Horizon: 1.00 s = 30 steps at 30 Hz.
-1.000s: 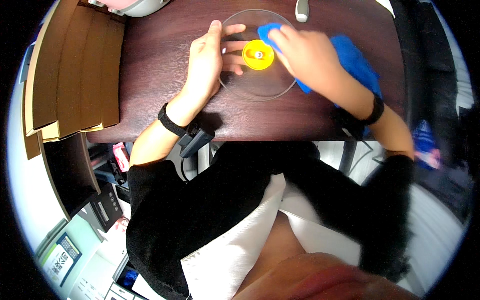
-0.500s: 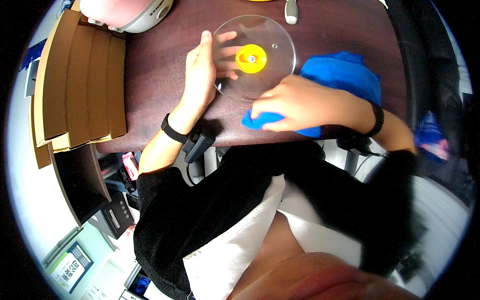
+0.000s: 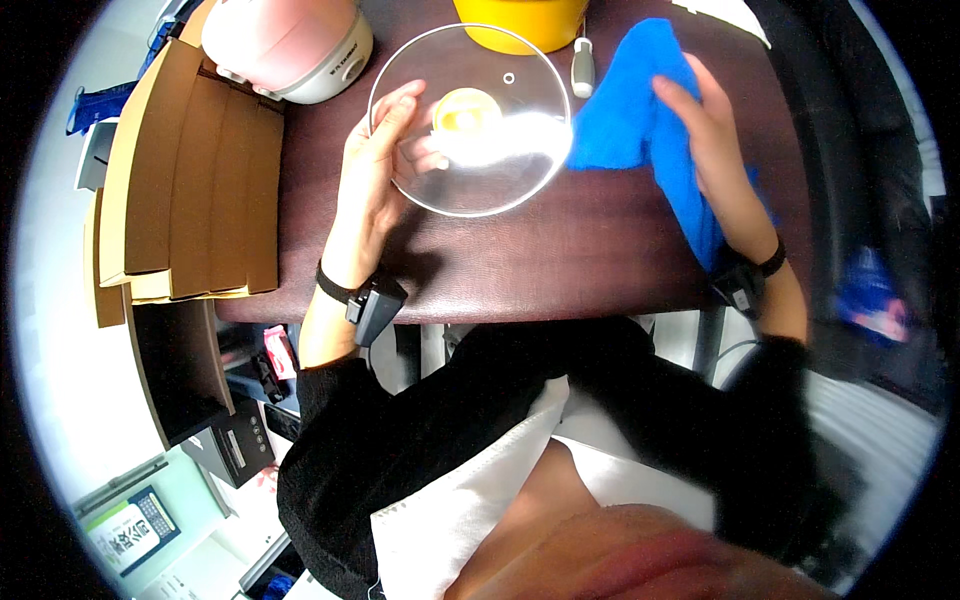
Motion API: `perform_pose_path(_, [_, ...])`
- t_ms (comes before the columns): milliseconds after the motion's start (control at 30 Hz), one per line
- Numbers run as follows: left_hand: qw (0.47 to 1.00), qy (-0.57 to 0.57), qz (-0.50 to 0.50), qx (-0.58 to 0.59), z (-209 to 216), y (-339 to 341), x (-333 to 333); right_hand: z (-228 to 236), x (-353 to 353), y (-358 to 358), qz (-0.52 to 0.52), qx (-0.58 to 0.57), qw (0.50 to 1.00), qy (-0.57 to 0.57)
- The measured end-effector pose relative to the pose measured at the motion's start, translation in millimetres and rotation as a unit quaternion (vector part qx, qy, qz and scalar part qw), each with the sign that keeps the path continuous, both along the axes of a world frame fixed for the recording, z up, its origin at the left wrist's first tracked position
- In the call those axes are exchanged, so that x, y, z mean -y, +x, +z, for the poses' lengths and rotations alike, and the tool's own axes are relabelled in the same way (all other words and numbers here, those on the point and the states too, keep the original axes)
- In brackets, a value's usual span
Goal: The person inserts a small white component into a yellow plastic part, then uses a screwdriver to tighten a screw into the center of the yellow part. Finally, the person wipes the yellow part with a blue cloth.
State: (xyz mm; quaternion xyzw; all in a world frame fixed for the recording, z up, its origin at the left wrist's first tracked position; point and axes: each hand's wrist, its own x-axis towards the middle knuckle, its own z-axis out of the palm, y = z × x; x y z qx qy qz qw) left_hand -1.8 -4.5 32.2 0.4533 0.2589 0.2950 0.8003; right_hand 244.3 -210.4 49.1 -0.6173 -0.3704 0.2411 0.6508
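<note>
My left hand (image 3: pixel 375 170) grips a round clear glass lid (image 3: pixel 495 195) by its left edge, with the thumb on the near face and the other fingers seen through the glass. The lid is held up above the table, and a bright glare crosses its middle beside the yellow knob (image 3: pixel 462 108). In my right hand (image 3: pixel 715 140) a blue cloth (image 3: pixel 622 115) is pinched between thumb and fingers. The cloth hangs to the right of the lid, its left corner close to the rim; I cannot tell whether they touch.
A pink and white electric cooker (image 3: pixel 300 50) stands at the back left, and a yellow pot (image 3: pixel 525 30) behind the lid. A grey-and-white handle (image 3: pixel 583 70) lies near the pot. A cardboard box (image 3: pixel 200 190) lines the left side of the brown table (image 3: pixel 480 270).
My right hand has moved right and away from me, lifting the cloth off the lid's near edge. The lid has shifted slightly left and is tilted so glare shows. More of the yellow pot shows.
</note>
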Motion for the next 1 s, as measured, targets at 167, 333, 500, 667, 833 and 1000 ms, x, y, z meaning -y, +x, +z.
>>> perform_pose_path(167, [0.987, -0.141, -0.070, 0.038, -2.4, 9.1, -2.8, 17.4, -8.8, -8.8, -0.021, -0.114, 0.990, 0.079])
perform_pose_path(333, [0.998, -0.055, -0.029, 0.002, -0.4, 34.1, 19.9, 30.2, -29.8, -40.7, -0.015, -0.201, 0.976, 0.086])
perform_pose_path(500, [0.960, 0.240, 0.134, -0.061, -10.5, 48.9, 31.6, 25.0, -45.7, -50.8, -0.025, -0.294, 0.944, 0.147])
perform_pose_path(667, [0.909, 0.368, 0.152, -0.124, -24.8, 47.5, 30.9, 23.5, -53.4, -61.3, 0.000, -0.310, 0.940, 0.144])
perform_pose_path(833, [0.987, 0.128, 0.049, -0.079, -25.3, 43.4, 24.9, 30.6, -64.8, -69.6, 0.026, -0.293, 0.947, 0.131])
perform_pose_path(1000, [0.991, -0.109, -0.060, -0.040, -38.4, 30.8, 6.0, 22.7, -71.4, -45.9, 0.142, -0.384, 0.912, 0.027])
